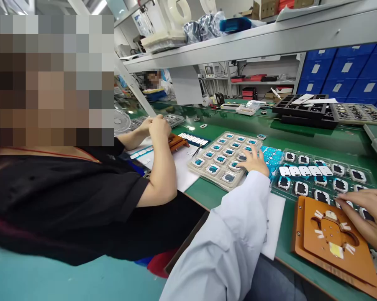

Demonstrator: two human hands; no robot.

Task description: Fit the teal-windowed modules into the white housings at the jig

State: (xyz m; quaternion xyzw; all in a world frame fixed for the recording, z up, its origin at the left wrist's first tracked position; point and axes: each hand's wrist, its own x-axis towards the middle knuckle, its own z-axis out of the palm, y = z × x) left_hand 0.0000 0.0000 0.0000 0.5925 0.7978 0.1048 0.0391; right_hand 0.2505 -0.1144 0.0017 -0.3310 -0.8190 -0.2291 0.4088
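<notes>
My left hand [255,162], with fingers spread, is over the right side of a clear plastic tray [194,170]. Its fingertips touch or hover just above the rounded-square casings there, many with blue film, like this casing [213,169]. My right hand [372,211] is beside an orange fixture plate [329,234] with a shaped recess and white tabs. Its finger and thumb come close together at a white casing [345,204] in a second clear tray [370,175]; whatever lies between them is hidden.
A strip of white labels [305,171] lies across the second tray. Blue film pieces [271,156] lie between the trays. At left, a co-worker's hands [160,125] are above another orange fixture [178,143]. Black trays [304,110] stand behind, under a shelf beam [238,50].
</notes>
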